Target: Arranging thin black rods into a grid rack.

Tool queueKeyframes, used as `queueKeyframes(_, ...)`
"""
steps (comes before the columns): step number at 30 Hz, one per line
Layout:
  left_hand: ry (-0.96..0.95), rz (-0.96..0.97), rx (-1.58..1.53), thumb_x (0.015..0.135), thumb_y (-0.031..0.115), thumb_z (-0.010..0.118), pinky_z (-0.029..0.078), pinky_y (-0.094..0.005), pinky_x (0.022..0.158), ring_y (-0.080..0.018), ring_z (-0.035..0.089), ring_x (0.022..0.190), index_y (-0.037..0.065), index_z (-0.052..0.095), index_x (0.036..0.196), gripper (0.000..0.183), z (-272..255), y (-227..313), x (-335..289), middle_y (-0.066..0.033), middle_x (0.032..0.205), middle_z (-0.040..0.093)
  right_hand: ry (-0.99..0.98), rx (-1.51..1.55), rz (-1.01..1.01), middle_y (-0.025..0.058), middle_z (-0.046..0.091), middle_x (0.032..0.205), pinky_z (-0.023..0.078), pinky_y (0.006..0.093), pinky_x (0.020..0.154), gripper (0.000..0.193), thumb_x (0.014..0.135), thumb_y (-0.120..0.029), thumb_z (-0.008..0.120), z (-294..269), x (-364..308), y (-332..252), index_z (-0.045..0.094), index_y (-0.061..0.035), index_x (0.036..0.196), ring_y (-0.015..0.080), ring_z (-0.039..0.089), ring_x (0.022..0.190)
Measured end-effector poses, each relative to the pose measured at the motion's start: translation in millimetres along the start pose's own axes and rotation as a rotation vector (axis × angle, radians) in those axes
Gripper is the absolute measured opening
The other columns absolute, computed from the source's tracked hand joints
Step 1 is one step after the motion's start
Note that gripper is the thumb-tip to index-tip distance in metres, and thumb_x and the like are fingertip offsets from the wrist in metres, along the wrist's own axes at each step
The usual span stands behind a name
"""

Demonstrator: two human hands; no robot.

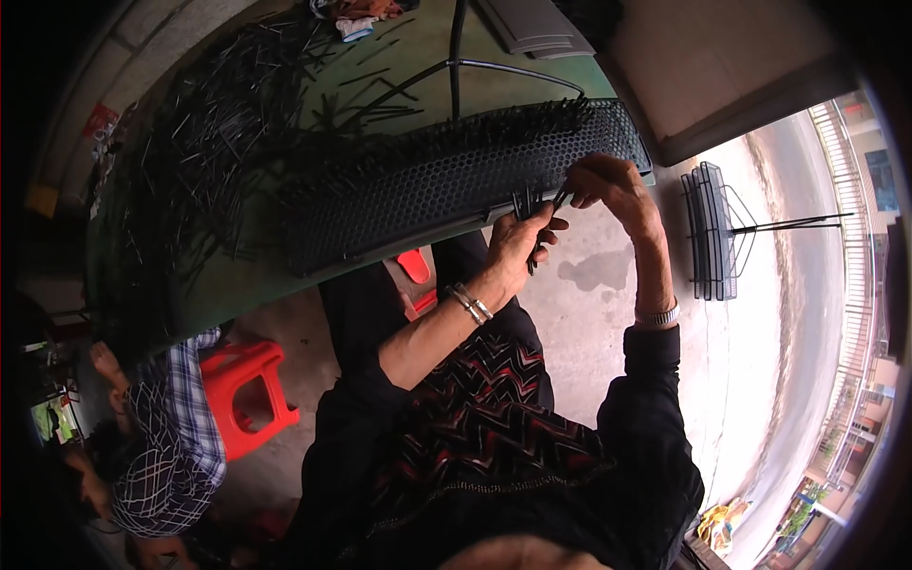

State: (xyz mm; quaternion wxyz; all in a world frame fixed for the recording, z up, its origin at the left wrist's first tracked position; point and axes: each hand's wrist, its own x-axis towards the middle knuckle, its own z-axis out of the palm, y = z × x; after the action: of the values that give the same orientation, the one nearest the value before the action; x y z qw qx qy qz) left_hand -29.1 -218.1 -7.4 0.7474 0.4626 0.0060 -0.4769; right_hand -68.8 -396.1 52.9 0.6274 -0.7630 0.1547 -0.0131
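My left hand [518,245] is closed around a small bundle of thin black sticks [523,205], held just off the table's near edge. Close beside it, my right hand [613,187] is bent down with thumb and fingers pinched on what looks like the end of one black stick [560,199]. Right behind both hands lies a long black perforated rack [446,185] with honeycomb holes. Short black sticks [494,123] stand upright in its far rows, while the nearer rows of holes show bare. The exact tip of the right-hand pinch is partly hidden.
A large heap of loose black sticks [228,123] covers the green table [218,302] at left. A black metal stand [455,65] rises behind the rack. Grey sheets [537,33] lie at the back. A red stool [242,404] and another person [161,456] are at lower left.
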Motion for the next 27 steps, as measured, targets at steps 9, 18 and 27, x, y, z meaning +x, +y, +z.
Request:
queueKeyframes(9,0.035,-0.079,-0.122,0.099,0.03,0.049,0.055,-0.0325,0.061,-0.0206,0.068,0.075,0.007,0.059,0.11,0.028,-4.3,-4.7,2.8,-0.0123,0.089,0.07,0.823,-0.432,-0.407,0.0069,0.07,0.072,0.048,0.0244,0.063,0.016,0.092,-0.014,0.056,-17.0,38.9,0.7,0.065,-0.0019,0.096,0.0102,0.065,0.067)
queueKeyframes(18,0.05,-0.153,-0.193,0.098,0.025,0.051,0.059,-0.0383,0.073,-0.0212,0.066,0.086,0.004,0.058,0.113,0.026,-1.0,1.5,-4.0,-0.0135,0.095,0.067,0.715,-0.515,-0.369,0.0085,0.069,0.074,0.049,0.0267,0.062,0.016,0.091,-0.014,0.056,-24.9,55.2,10.6,0.065,-0.0013,0.094,0.0143,0.067,0.067)
queueKeyframes(27,0.005,-0.133,-0.201,0.097,0.031,0.055,0.029,-0.0212,0.05,-0.0067,0.038,0.059,0.006,0.06,0.111,0.029,-2.6,0.5,-2.5,-0.0031,0.081,0.057,0.629,-0.478,-0.311,0.009,0.068,0.073,0.05,0.0266,0.066,0.018,0.091,-0.015,0.057,-31.7,54.8,-2.2,0.066,-0.0011,0.096,0.0138,0.067,0.068)
